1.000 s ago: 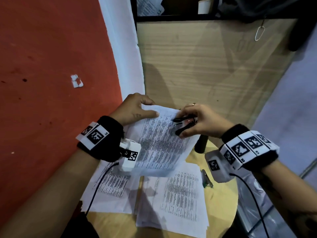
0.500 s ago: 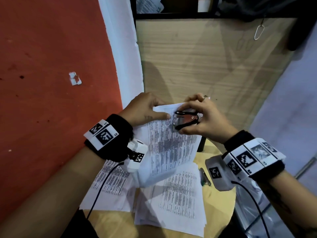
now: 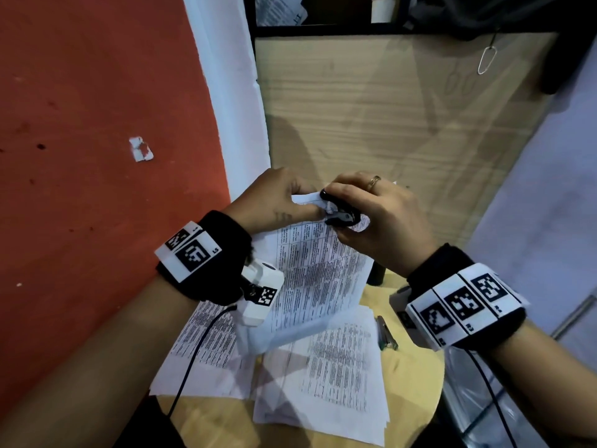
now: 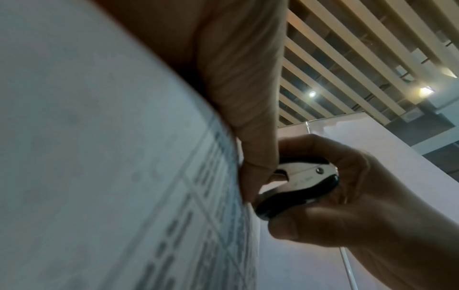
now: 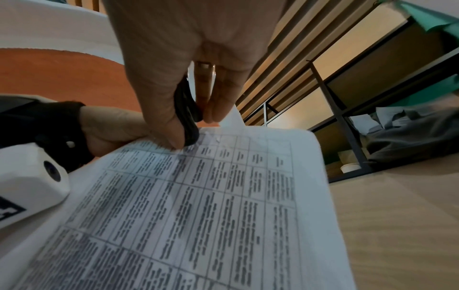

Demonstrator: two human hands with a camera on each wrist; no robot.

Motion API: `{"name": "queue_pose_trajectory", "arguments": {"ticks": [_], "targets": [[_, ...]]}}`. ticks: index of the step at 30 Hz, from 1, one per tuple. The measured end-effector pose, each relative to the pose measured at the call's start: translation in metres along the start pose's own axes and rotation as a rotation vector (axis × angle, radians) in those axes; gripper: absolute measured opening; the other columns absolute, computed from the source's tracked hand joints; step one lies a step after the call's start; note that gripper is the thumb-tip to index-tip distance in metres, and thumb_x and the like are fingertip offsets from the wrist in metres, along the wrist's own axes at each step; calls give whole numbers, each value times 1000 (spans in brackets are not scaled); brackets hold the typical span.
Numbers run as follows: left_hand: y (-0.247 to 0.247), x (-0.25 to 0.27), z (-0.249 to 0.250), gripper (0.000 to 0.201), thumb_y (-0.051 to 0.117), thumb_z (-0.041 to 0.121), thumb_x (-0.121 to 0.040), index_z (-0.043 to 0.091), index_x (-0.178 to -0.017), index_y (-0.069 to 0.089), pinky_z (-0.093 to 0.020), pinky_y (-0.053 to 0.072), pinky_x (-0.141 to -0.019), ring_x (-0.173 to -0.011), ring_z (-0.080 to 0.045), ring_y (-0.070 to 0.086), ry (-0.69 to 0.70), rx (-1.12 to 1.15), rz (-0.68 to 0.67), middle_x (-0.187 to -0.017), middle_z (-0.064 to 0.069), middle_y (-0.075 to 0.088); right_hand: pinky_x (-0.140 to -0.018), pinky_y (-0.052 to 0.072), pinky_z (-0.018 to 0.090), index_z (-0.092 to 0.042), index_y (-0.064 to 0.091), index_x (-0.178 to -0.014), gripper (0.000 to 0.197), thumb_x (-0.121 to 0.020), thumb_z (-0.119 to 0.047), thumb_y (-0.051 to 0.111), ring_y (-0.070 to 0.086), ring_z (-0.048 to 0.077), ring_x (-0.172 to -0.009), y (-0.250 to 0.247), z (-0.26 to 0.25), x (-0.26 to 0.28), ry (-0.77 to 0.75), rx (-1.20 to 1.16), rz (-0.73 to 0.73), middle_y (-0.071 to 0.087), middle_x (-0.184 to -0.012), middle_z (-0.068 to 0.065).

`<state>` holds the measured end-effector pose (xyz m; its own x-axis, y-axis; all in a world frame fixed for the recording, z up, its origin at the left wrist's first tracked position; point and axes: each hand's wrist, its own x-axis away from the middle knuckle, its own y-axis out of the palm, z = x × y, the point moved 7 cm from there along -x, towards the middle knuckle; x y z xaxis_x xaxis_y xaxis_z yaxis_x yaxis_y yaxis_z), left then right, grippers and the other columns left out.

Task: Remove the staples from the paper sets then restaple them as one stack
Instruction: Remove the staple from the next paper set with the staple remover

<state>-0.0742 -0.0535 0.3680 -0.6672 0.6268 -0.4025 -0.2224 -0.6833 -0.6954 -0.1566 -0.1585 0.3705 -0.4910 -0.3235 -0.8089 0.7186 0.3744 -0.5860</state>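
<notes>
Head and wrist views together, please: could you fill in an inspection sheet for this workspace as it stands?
Surface: round wooden table, partly covered by sheets.
Job's things: held paper set raised; staple remover at its top corner; loose papers on the table.
Clutter: small metal tool beside the papers.
Grippers: left hand pinches the set's corner; right hand grips the remover.
Cables: black cable from the left wrist.
Surroundings: red wall, wooden panel.
</notes>
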Motion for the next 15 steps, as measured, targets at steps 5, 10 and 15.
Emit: {"name": "queue_pose_trajectory", "arguments": {"ticks": [5,10,15], "targets": [[2,0,-1,35,77,32,-72,-1,-77,70,-25,26,-54,-60,-7,40,-10,36,-22,-62,1,43,-60,55,37,-7,70,-99,38,-61,-9,69,67,30,-82,0,-2,-1,-41,15,-25,69,-100,7],[1,-1,-3,26,78,25,-72,1,-77,72,-24,29,-55,-61,-8,44,-47,82,-45,-63,-1,49,-61,55,37,-7,70,-99,36,-63,-9,69,67,29,-85,2,-2,-2,-66,21,-41,69,-101,7],[0,-1,-3,13,77,13,-75,1,-78,72,-22,32,-54,-58,-5,46,-58,45,-66,-62,-2,55,-58,54,39,-7,70,-100,34,-66,-9,65,66,31,-84,4,-3,-3,-91,24,-52,69,-101,8]]}}
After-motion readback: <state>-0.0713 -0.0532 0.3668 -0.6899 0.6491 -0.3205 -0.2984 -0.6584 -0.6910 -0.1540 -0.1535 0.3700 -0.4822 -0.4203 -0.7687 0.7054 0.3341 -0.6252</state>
